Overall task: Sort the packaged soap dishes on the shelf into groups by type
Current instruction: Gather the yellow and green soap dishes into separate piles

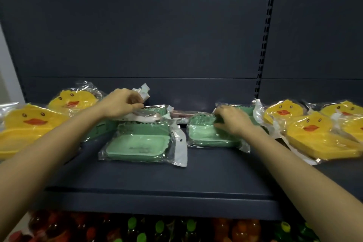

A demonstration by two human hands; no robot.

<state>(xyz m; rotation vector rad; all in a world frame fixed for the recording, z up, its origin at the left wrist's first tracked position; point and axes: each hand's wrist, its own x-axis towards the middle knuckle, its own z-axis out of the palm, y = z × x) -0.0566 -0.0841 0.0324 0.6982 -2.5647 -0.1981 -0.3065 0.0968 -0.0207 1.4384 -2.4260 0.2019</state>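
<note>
Five green soap dishes cluster on the shelf (196, 179). Left of the front green dish (137, 144) lie two duck dishes (29, 122), and right of it at least three more ducks (310, 129). The left hand (119, 104) pinches a wrapper (144, 92) behind it. The right hand (233, 122) grips the neighbouring green dish (204, 135) to its right.

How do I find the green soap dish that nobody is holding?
On the dark shelf, yellow duck dishes lie at both ends and green ones in the middle. The front green dish lies nearest the shelf's front edge. The left hand pinches the wrapper of the back green dish and the right hand grips the right green dish; no hand touches this one.
</note>
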